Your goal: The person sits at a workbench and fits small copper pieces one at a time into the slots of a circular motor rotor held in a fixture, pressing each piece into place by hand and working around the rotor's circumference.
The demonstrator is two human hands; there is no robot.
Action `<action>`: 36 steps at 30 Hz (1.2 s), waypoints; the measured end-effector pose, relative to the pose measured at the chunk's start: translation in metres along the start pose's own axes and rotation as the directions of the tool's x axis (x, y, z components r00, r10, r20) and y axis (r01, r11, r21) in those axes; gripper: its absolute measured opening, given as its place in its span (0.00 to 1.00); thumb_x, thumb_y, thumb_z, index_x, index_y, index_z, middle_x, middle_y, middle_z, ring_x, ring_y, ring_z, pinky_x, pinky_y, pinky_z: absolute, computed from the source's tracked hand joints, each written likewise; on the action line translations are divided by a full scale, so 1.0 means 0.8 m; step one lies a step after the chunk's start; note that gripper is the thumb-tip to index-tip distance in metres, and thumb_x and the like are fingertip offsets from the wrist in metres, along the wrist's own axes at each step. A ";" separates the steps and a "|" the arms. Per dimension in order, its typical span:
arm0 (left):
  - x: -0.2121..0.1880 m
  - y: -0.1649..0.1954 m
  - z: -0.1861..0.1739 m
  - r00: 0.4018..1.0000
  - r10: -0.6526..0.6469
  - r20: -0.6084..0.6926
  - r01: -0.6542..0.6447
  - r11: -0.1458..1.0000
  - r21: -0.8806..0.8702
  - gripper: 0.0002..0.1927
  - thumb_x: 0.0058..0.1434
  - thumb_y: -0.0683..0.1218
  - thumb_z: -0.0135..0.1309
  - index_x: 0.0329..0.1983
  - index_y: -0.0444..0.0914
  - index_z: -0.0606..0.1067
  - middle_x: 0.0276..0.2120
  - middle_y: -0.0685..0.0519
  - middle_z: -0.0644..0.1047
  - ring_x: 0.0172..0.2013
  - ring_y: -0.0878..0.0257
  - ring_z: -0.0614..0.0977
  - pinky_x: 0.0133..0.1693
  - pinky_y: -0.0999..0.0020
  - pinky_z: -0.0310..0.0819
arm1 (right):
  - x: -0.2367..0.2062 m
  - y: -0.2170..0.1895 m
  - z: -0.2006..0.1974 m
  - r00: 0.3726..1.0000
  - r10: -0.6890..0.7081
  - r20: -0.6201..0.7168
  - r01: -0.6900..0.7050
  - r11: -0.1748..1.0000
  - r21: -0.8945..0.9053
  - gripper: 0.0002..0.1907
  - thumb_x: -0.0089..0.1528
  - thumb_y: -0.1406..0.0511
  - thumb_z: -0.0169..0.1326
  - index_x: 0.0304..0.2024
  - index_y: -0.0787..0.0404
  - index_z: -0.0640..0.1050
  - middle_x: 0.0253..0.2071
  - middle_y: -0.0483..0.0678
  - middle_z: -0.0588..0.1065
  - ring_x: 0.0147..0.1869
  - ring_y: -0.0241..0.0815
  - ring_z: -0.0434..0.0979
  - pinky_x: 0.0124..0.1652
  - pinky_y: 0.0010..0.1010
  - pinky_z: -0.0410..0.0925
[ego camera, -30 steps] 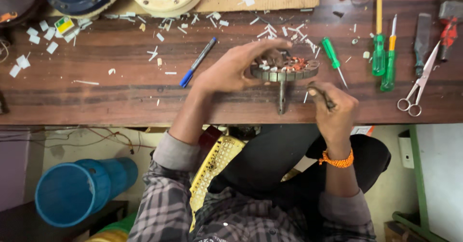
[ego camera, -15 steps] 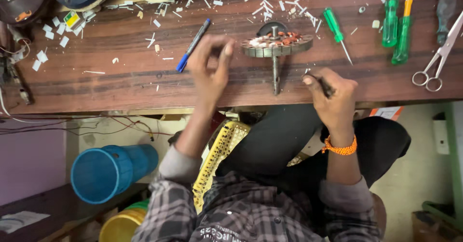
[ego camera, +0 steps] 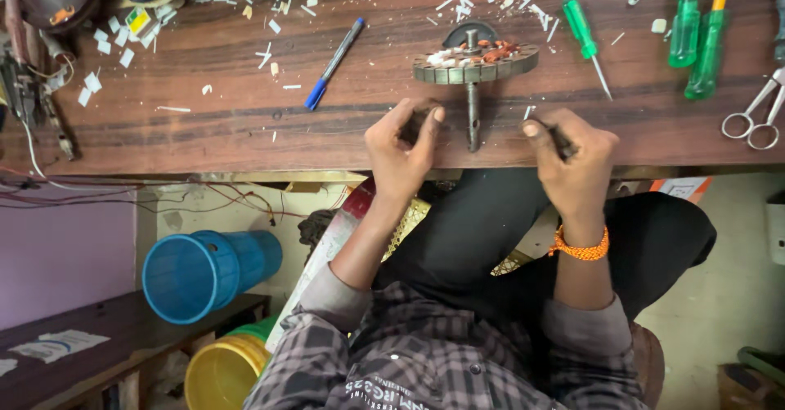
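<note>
Both hands have come off the motor stator (ego camera: 475,60), now resting below it: the left hand (ego camera: 402,147) loosely curled and empty, the right hand (ego camera: 575,158) closed around a thin dark tool (ego camera: 558,138).

The light was bright and soft, and it lay evenly over the wooden counter (ego camera: 245,124). Shadows were small and faint, just under the hands. The green screwdrivers (ego camera: 695,34) shone a little. The picture was sharp in the middle. Near the edges, things looked a bit bent and stretched.
</note>
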State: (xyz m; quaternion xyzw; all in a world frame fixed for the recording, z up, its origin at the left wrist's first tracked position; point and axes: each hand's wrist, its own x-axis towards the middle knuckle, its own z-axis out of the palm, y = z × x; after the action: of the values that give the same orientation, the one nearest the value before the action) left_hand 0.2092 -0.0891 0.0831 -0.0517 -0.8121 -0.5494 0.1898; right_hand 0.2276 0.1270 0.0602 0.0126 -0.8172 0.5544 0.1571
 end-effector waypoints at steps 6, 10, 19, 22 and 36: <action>0.007 0.038 -0.005 0.975 0.222 0.002 -0.221 0.969 0.106 0.04 0.67 0.40 0.61 0.44 0.37 0.79 0.32 0.55 0.79 0.30 0.67 0.77 0.31 0.73 0.70 | 0.000 0.001 0.003 0.999 -0.050 0.008 0.050 0.999 -0.018 0.09 0.67 0.67 0.63 0.37 0.67 0.79 0.19 0.46 0.62 0.24 0.31 0.57 0.26 0.28 0.53; 0.034 0.074 -0.012 0.821 0.569 0.049 -0.534 0.734 0.419 0.26 0.53 0.50 0.66 0.52 0.34 0.74 0.45 0.46 0.75 0.47 0.47 0.77 0.49 0.54 0.72 | 0.003 0.000 0.001 0.997 -0.078 0.028 0.078 0.997 -0.012 0.08 0.67 0.68 0.63 0.38 0.67 0.79 0.20 0.46 0.63 0.24 0.30 0.58 0.27 0.28 0.55; 0.094 0.045 -0.010 0.725 0.551 0.413 -0.674 0.690 0.263 0.19 0.62 0.48 0.66 0.55 0.44 0.77 0.49 0.56 0.79 0.46 0.58 0.81 0.46 0.62 0.74 | 0.012 -0.011 -0.023 0.984 0.134 0.113 -0.150 0.978 0.147 0.06 0.64 0.72 0.61 0.44 0.68 0.81 0.34 0.42 0.78 0.37 0.24 0.69 0.37 0.20 0.64; 0.096 0.027 -0.014 0.690 0.602 0.402 -0.709 0.674 0.208 0.20 0.62 0.47 0.66 0.56 0.42 0.76 0.50 0.55 0.79 0.47 0.57 0.82 0.48 0.62 0.75 | 0.016 -0.027 -0.030 0.982 0.134 0.131 -0.160 0.963 0.218 0.06 0.64 0.74 0.60 0.44 0.69 0.80 0.39 0.44 0.81 0.43 0.27 0.76 0.44 0.19 0.69; 0.093 0.002 -0.003 0.672 0.667 0.322 -0.732 0.663 0.156 0.21 0.59 0.44 0.67 0.54 0.38 0.75 0.48 0.52 0.79 0.48 0.56 0.81 0.49 0.59 0.73 | 0.094 -0.091 -0.009 0.989 0.024 0.144 -0.044 0.990 0.134 0.04 0.68 0.73 0.59 0.45 0.69 0.82 0.40 0.47 0.81 0.42 0.29 0.77 0.41 0.21 0.69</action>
State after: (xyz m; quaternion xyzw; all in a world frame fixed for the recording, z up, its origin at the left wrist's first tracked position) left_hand 0.1421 -0.1000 0.1126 -0.4004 -0.8121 -0.3057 0.2945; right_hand 0.1721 0.1168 0.1482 0.0489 -0.7865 0.6094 0.0877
